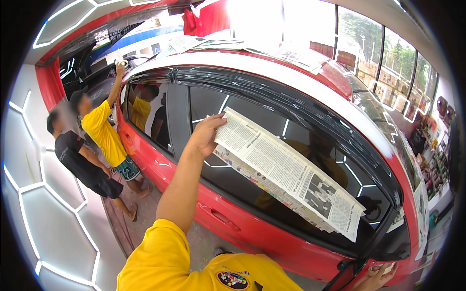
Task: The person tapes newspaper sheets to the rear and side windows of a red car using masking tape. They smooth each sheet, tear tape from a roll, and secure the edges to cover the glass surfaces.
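A long folded sheet of newspaper (286,167) slants across the dark side window of a red car (170,167). My left hand (208,132) pinches its upper left end, thumb on top and fingers behind. A second, colourful printed layer shows along its lower edge. Low at the right, beside the black side mirror (347,271), my right hand (382,277) closes around a pale roll of tape (383,268), only partly visible at the picture's edge.
Newspaper sheets (223,43) cover parts of the roof and the windshield side. To the left stand a person in yellow (104,128), one arm raised with a tape roll (124,63), and a person in black (77,157). A cluttered shelf (437,160) stands far right.
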